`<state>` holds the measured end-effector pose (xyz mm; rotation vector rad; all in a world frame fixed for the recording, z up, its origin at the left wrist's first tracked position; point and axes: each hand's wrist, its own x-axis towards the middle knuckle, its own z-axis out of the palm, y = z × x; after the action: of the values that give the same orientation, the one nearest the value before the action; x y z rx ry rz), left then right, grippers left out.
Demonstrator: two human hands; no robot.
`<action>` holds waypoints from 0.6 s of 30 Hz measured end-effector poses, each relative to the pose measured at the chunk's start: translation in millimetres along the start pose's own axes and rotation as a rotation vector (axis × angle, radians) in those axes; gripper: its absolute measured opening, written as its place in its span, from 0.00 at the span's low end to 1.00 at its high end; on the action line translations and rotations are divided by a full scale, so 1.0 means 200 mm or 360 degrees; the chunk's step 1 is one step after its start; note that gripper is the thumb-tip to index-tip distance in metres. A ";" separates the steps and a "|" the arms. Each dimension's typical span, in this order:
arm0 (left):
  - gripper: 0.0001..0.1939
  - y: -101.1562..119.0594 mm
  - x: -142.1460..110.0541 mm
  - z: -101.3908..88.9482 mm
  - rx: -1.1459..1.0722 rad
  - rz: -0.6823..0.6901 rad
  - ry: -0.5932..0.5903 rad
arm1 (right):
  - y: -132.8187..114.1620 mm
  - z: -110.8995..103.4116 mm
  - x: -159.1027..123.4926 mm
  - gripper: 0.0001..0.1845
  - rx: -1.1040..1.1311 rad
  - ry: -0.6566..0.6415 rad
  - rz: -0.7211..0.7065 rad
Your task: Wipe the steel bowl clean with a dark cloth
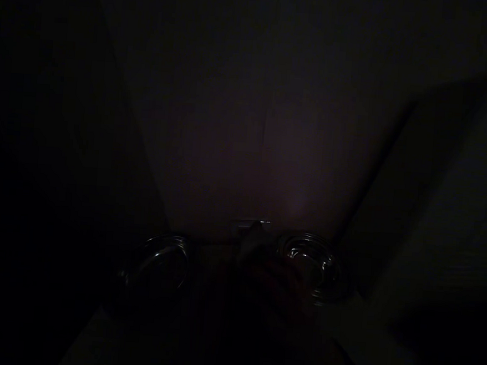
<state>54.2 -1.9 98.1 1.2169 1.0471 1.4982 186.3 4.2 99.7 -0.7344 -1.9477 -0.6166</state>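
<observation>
The view is very dark, and most outlines are faint. My right hand [282,285] reaches up from the lower middle, its fingers closed around or against a pale, dim thing [254,241] that I cannot make out. Just beyond the fingertips, a small flat piece with a bright edge [251,223] lies near the back. Close to the right of my hand is a round, shiny bowl-like vessel [329,272]. Another shiny round vessel [163,255] stands to the left. A faint dark shape between the vessels may be my left hand, but no fingers show there.
A flat upright surface [251,122] rises behind the vessels. A dark side wall [65,109] slants along the left. On the right, a large panel or slab [455,192] leans at an angle. A pale surface [91,338] lies at the lower left.
</observation>
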 end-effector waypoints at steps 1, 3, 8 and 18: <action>0.15 0.00 0.01 -0.01 0.0003 -0.0001 0.0002 | -0.02 0.00 0.00 0.11 -0.0005 -0.0046 -0.0035; 0.14 0.00 0.01 -0.01 0.0011 -0.0004 0.0007 | -0.02 -0.01 0.00 0.11 -0.0040 -0.0100 -0.0064; 0.15 0.01 -0.02 -0.01 0.0022 -0.0016 0.0005 | 0.08 -0.02 0.02 0.13 -0.0082 -0.0060 0.0157; 0.16 0.00 -0.04 -0.04 -0.0013 0.0018 -0.0001 | -0.03 0.02 0.00 0.12 -0.0066 -0.0066 0.0097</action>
<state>47.1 -10.6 95.0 1.2193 1.0343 1.5095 179.9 3.4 96.4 -0.8353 -1.9480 -0.6101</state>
